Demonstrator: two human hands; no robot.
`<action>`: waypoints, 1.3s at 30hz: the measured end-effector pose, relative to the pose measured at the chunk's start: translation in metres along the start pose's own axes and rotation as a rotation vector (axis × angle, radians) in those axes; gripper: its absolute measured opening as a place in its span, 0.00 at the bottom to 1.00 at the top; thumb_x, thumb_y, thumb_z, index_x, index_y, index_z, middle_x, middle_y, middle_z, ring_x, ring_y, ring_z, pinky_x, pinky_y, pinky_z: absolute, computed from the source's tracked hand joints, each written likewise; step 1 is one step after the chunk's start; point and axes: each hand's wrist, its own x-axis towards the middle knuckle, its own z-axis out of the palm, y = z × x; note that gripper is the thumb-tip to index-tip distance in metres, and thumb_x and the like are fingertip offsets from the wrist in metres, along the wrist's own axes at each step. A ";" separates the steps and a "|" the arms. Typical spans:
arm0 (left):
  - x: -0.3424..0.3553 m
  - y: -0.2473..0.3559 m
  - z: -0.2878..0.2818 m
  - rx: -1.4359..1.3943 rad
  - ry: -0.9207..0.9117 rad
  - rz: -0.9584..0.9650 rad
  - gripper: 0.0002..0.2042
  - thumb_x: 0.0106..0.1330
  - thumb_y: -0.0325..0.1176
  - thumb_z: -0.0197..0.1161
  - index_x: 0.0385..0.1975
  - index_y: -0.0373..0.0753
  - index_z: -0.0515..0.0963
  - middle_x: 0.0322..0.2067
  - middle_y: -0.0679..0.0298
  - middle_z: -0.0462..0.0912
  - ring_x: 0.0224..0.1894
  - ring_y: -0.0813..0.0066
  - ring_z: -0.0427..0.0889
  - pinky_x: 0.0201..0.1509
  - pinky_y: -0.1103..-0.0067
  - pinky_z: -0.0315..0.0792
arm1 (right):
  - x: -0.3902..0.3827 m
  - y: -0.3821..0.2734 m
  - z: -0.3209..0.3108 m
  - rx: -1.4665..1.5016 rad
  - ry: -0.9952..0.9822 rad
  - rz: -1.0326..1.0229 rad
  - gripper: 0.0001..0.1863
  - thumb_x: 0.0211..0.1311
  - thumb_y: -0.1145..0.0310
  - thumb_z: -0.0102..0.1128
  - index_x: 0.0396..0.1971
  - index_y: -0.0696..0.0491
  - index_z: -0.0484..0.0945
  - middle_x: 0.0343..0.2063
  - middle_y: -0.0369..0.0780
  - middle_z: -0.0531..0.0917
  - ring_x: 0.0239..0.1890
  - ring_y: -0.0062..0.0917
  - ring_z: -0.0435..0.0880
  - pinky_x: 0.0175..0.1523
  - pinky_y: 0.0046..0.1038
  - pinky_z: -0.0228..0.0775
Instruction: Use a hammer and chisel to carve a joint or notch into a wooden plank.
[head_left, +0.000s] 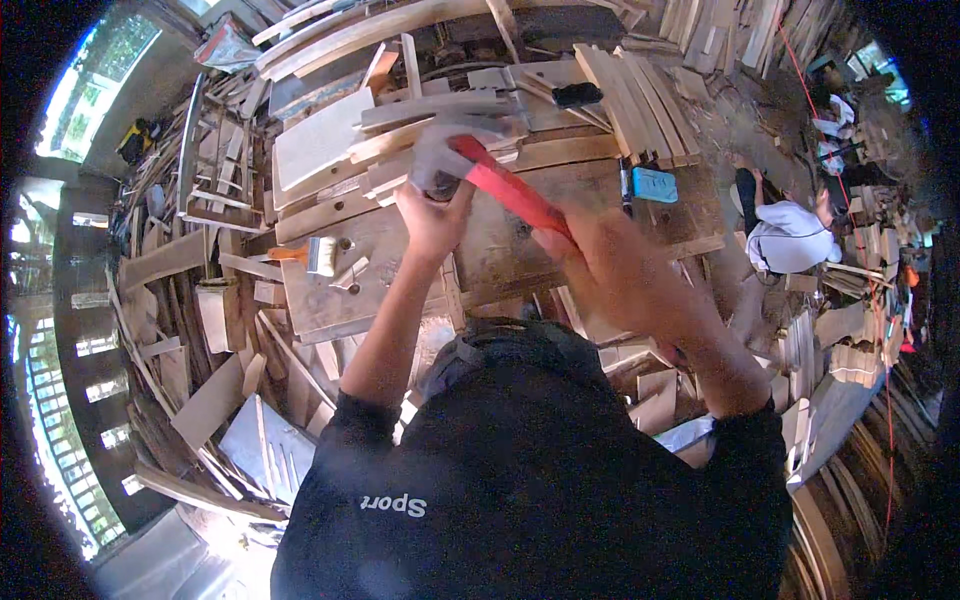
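My right hand (610, 265) is closed around the red handle of a hammer (515, 195), blurred by motion. The hammer's grey head is smeared and lies over the top of my left hand (432, 222). That left hand is closed on a dark, rounded object (437, 187), whose kind the blur hides; whether the hammer touches it, I cannot tell. Both hands are above a worn wooden workbench (510, 255). Left of my left forearm, a wide brush (318, 256) with an orange handle lies on the bench, beside a small wood scrap (350, 273).
Stacked boards (640, 105) and a pale panel (325, 140) cover the bench's far side. A blue box (654, 184) sits at the right, near a black object (577, 95). Wood offcuts crowd the floor all around. Another person (790, 235) crouches at the right.
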 end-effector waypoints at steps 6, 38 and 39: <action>-0.002 -0.010 -0.009 0.100 -0.030 -0.137 0.10 0.55 0.31 0.72 0.32 0.34 0.81 0.22 0.60 0.83 0.24 0.78 0.80 0.30 0.78 0.73 | 0.002 -0.035 -0.033 0.254 0.016 0.164 0.21 0.74 0.57 0.47 0.39 0.64 0.72 0.21 0.54 0.78 0.24 0.48 0.80 0.30 0.42 0.67; -0.015 -0.007 -0.006 0.117 -0.107 -0.130 0.11 0.53 0.31 0.72 0.34 0.36 0.81 0.23 0.59 0.83 0.25 0.75 0.80 0.33 0.75 0.74 | -0.018 -0.026 -0.005 0.240 0.058 0.248 0.20 0.74 0.57 0.49 0.36 0.62 0.73 0.19 0.53 0.77 0.25 0.53 0.80 0.29 0.44 0.66; -0.015 -0.010 0.000 0.027 -0.098 -0.112 0.11 0.54 0.31 0.72 0.34 0.36 0.81 0.24 0.60 0.83 0.26 0.76 0.80 0.33 0.76 0.75 | -0.017 -0.015 0.005 0.221 -0.035 0.274 0.20 0.74 0.57 0.49 0.36 0.62 0.73 0.19 0.54 0.76 0.25 0.53 0.80 0.29 0.44 0.66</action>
